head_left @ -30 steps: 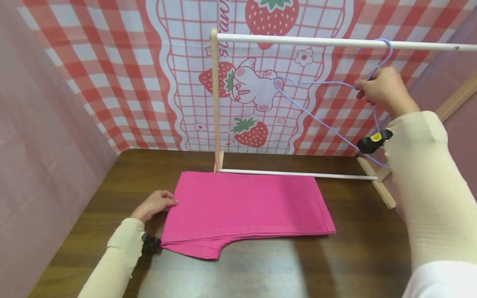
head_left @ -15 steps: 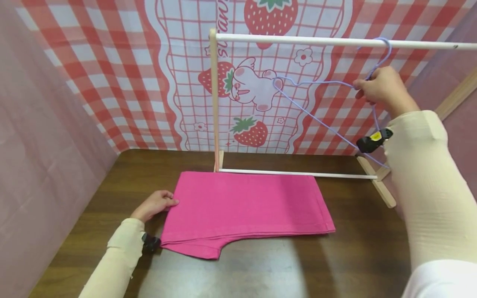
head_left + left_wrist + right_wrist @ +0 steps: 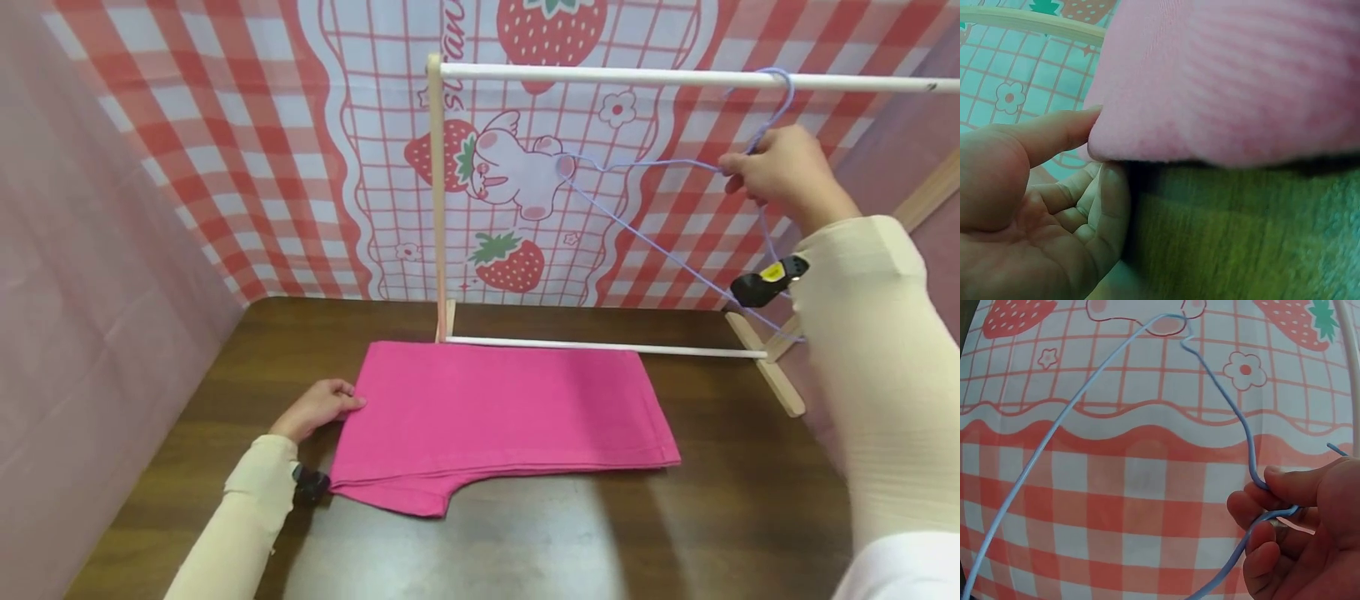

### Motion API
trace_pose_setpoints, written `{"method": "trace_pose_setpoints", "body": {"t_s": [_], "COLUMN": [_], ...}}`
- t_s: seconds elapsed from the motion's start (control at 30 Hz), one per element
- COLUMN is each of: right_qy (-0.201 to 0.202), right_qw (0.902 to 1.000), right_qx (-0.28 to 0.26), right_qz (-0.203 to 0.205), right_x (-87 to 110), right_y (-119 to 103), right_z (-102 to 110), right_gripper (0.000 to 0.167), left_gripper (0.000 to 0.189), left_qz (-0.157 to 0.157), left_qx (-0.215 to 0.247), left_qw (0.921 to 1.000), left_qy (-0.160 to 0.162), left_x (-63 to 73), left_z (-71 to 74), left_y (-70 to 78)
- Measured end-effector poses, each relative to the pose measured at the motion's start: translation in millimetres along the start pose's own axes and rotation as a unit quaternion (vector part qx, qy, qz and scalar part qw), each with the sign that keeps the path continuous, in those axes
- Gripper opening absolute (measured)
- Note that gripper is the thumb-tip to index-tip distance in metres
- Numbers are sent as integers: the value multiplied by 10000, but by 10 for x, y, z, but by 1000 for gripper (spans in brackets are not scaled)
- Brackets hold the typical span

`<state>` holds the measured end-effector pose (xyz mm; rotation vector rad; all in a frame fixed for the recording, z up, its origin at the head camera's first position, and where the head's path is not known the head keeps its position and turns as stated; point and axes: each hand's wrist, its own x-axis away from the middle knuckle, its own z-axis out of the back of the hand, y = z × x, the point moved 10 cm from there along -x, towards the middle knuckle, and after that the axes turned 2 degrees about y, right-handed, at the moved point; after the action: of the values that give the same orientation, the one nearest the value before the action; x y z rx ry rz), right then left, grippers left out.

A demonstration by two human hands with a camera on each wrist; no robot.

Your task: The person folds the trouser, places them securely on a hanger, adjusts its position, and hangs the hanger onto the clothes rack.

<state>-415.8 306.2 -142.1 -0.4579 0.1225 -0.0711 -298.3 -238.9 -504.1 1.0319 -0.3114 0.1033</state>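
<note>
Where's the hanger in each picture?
Head: the hanger is at upper right, its hook over the white bar.
Left wrist: not in this one.
Right wrist: it climbs from bottom left to top middle, then bends down towards the right.
All three share the strawberry cloth behind.

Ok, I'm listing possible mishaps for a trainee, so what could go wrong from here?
The left hand pinches the folded pink cloth at one edge only, so lifting there might let the layers slide apart. The blue hanger is tilted, its hook over the white top rod; an upward tug by the right hand could unhook it.
</note>
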Motion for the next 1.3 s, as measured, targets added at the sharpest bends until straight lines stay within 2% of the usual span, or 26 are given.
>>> {"method": "trace_pose_setpoints", "body": {"t_s": [0.2,0.63,0.83,1.03,1.3], "right_qy": [76,368,286,329,129], "right_qw": [9998,9985,9973,9955,9950], "right_qx": [-36,-76,-77,65,8], "right_qz": [178,405,672,891,990], "right_x": [36,163,213,268,331], "right_y": [-99,-371,-470,-571,-633], "right_z": [55,210,148,76,-114], "right_gripper": [54,55,53,59,55], "left_gripper": [29,27,26,26,28], "left_qz": [15,11,49,90,49], "left_qx": [-114,94,123,54,130], "left_qw": [9999,9999,9998,9998,9998], "left_qy": [104,135,140,169,163], "left_x": [-14,-42,-38,-35,-24], "left_z": [16,0,-7,1,4], "left_y": [1,-9,-20,-36,-31]}}
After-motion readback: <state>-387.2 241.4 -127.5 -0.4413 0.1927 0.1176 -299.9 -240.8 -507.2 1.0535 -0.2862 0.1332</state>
